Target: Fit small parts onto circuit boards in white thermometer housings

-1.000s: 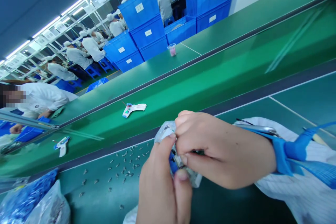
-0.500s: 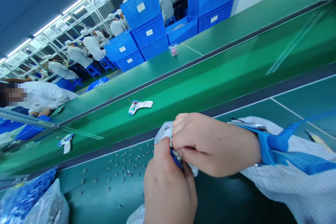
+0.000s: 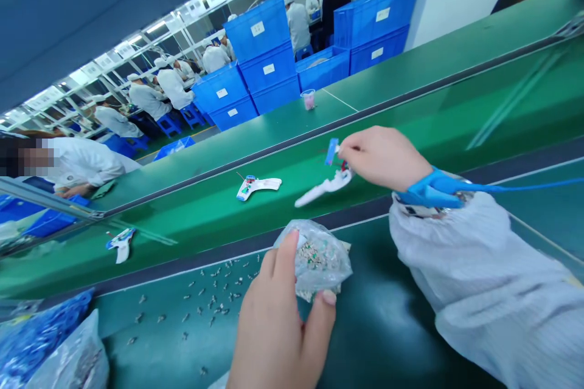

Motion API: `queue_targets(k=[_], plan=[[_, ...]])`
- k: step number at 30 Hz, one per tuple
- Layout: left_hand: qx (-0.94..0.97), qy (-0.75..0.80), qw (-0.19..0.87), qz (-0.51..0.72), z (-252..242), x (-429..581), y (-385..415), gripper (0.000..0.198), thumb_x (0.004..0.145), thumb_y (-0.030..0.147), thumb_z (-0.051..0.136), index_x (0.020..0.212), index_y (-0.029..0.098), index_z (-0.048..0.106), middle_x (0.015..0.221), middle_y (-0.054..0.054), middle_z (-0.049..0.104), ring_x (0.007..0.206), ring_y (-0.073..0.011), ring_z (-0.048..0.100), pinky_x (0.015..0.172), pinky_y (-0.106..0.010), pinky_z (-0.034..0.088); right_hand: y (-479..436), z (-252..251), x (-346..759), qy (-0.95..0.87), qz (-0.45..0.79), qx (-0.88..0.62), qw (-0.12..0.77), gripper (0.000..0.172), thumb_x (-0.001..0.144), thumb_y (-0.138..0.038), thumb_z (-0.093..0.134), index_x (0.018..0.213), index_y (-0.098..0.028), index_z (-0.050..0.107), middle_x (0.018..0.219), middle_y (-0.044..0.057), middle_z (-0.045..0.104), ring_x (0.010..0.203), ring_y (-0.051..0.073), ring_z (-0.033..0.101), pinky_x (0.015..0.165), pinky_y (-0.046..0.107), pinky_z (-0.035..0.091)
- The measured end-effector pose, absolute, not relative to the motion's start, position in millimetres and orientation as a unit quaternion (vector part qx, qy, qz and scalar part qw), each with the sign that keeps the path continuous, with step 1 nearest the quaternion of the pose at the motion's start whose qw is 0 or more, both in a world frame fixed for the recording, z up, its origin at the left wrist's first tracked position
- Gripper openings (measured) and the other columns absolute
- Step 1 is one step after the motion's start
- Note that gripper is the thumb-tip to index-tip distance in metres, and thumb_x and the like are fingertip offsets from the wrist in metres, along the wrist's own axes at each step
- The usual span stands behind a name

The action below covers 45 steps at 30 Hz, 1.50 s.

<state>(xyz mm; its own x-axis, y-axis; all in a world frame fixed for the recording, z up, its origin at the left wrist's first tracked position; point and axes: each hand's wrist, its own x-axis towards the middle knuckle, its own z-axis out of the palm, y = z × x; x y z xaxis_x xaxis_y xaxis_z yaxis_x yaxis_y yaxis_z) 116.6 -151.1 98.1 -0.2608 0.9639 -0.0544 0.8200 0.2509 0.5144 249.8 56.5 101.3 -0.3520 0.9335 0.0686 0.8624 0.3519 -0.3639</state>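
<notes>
My left hand (image 3: 278, 322) is closed round a small clear plastic bag (image 3: 319, 258) full of tiny parts, just above the dark green bench (image 3: 374, 340). My right hand (image 3: 383, 155) reaches out over the green conveyor belt (image 3: 410, 127) and pinches a white handle-shaped part (image 3: 322, 189) with a small blue board (image 3: 331, 151) at its top end. A blue strap (image 3: 433, 189) sits on that wrist. A second white handle-shaped part (image 3: 258, 185) lies on the belt to the left.
Several tiny loose parts (image 3: 210, 301) are scattered on the bench at left. Plastic bags (image 3: 50, 346) lie at the lower left. A third white part (image 3: 121, 243) lies further left on the belt. A small cup (image 3: 309, 98) and stacked blue crates (image 3: 260, 55) stand beyond; people work behind.
My right hand left the bag and moved up and out over the belt, now holding the white part with the blue board. My left hand keeps the bag. The part on the belt moved right.
</notes>
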Motion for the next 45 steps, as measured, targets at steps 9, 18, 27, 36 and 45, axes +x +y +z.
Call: queue_targets(k=[9, 18, 27, 36, 45], plan=[[0.646, 0.727, 0.208, 0.105, 102.2, 113.4, -145.0, 0.046, 0.083, 0.032, 0.045, 0.127, 0.024, 0.056, 0.106, -0.009, 0.069, 0.085, -0.0297, 0.065, 0.069, -0.04, 0.051, 90.8, 33.5, 184.0, -0.842, 0.162, -0.51, 0.074, 0.031, 0.094, -0.034, 0.054, 0.118, -0.016, 0.057, 0.118, 0.009, 0.059, 0.103, 0.02, 0.059, 0.089, 0.041, 0.05], [0.664, 0.711, 0.153, 0.174, 90.4, 114.1, -144.6, 0.041, 0.076, 0.031, 0.053, 0.115, 0.026, 0.065, 0.09, -0.009, 0.074, 0.072, -0.0316, 0.068, 0.06, -0.038, 0.051, 99.7, -14.6, 102.8, -0.881, 0.187, -0.435, 0.019, 0.035, 0.093, -0.032, 0.055, 0.123, -0.015, 0.054, 0.124, 0.011, 0.055, 0.107, 0.022, 0.057, 0.09, 0.043, 0.05], [0.575, 0.747, 0.1, 0.318, 94.9, 105.5, -148.9, 0.022, 0.082, 0.028, 0.051, 0.097, 0.023, 0.066, 0.072, -0.001, 0.068, 0.064, -0.0193, 0.063, 0.062, -0.029, 0.047, 82.8, 30.7, 143.4, -0.89, 0.231, -0.387, 0.07, 0.023, 0.091, -0.033, 0.056, 0.099, -0.013, 0.061, 0.096, 0.005, 0.063, 0.087, 0.016, 0.061, 0.078, 0.033, 0.051], [0.412, 0.767, -0.094, 0.482, 89.3, 113.6, -148.1, 0.011, 0.078, 0.03, 0.064, 0.073, 0.024, 0.057, 0.063, 0.004, 0.057, 0.057, -0.015, 0.054, 0.054, -0.025, 0.037, -12.1, 81.8, 202.7, -0.835, 0.264, -0.256, 0.41, 0.009, 0.08, -0.016, 0.055, 0.082, -0.017, 0.065, 0.076, -0.001, 0.066, 0.069, 0.012, 0.058, 0.061, 0.02, 0.038], [0.377, 0.758, -0.226, 0.482, 84.5, 117.3, -147.3, 0.02, 0.076, 0.032, 0.068, 0.089, 0.023, 0.055, 0.081, -0.002, 0.059, 0.076, -0.0208, 0.059, 0.071, -0.033, 0.046, -42.9, 85.6, 217.9, -0.85, 0.126, -0.26, 0.441, 0.026, 0.079, -0.012, 0.044, 0.082, -0.02, 0.068, 0.075, 0.003, 0.068, 0.065, 0.017, 0.06, 0.059, 0.027, 0.038]])
